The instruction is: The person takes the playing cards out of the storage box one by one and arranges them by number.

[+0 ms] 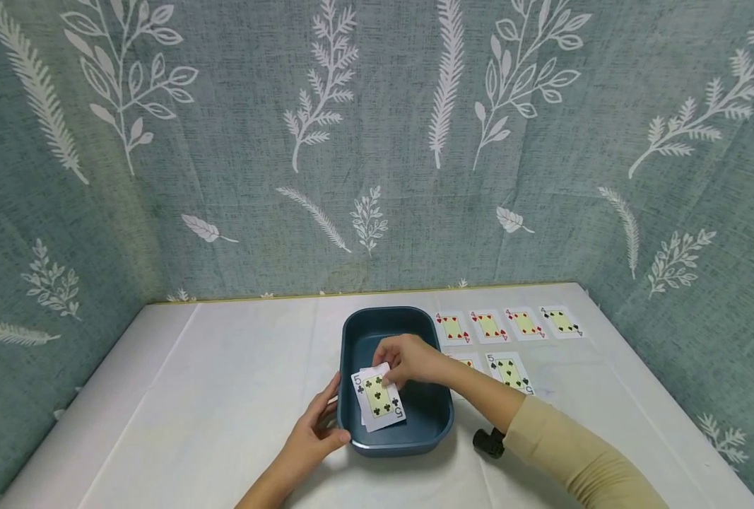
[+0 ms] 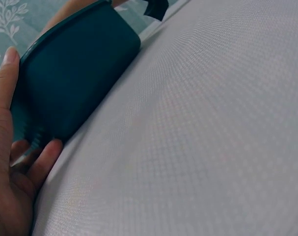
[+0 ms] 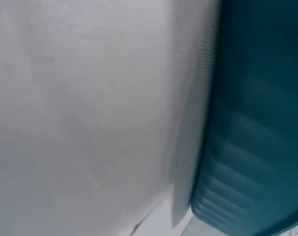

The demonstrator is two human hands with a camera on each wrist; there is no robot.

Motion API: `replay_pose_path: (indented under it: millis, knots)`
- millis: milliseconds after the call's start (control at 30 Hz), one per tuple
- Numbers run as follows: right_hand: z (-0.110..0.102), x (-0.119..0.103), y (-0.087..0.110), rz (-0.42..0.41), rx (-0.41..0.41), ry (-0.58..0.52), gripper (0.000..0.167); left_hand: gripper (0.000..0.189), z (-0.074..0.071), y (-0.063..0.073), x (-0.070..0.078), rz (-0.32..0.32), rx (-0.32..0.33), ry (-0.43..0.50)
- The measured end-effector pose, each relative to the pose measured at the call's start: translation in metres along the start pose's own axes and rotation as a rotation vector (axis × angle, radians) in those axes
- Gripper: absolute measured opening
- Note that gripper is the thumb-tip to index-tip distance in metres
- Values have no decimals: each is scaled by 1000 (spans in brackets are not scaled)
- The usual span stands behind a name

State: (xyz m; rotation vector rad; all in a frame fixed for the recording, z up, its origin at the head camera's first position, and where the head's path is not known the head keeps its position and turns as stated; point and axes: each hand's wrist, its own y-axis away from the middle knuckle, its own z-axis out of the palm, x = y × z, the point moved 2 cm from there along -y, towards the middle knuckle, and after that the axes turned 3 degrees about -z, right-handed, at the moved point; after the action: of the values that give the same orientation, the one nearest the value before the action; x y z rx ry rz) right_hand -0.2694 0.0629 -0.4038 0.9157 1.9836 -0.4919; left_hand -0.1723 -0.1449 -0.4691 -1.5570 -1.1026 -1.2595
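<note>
A dark blue plastic bin [image 1: 427, 417] stands on the white tabletop. My left hand [image 1: 313, 438] holds its near left corner, thumb at the front rim and fingers along the left wall; the left wrist view shows this hand [image 2: 11, 162] against the bin's outside [image 2: 80, 69]. Reaching over the right wall, my right hand [image 1: 411, 359] pinches a five of clubs playing card [image 1: 378, 397] by its upper right edge, inside the bin's outline. Another white card edge peeks out behind it. The right wrist view has only cloth and the bin's ribbed outer wall [image 3: 257, 147].
Four cards lie in a row right of the bin, among them a four of spades [image 1: 561, 322]. Below them are a five of spades [image 1: 509, 373] and a red-suited card [image 1: 467, 360], partly covered by my right arm. A black object [image 1: 490, 443] is by the sleeve.
</note>
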Motion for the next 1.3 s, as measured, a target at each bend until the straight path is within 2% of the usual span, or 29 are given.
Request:
replay_pose_path:
  millis: [367,567,867,1300]
  knots:
    - [-12,4,2,132,120,-185,29,78,0,2,1,-35,27,-18]
    - [-19,2,6,140,131,-201,31,78,1,2,2,-45,38,-32]
    - [-32,4,16,133,156,-201,34,79,0,0,0,-6,24,-23]
    - [-54,4,39,117,157,-229,33,79,0,1,1,5,2,-12]
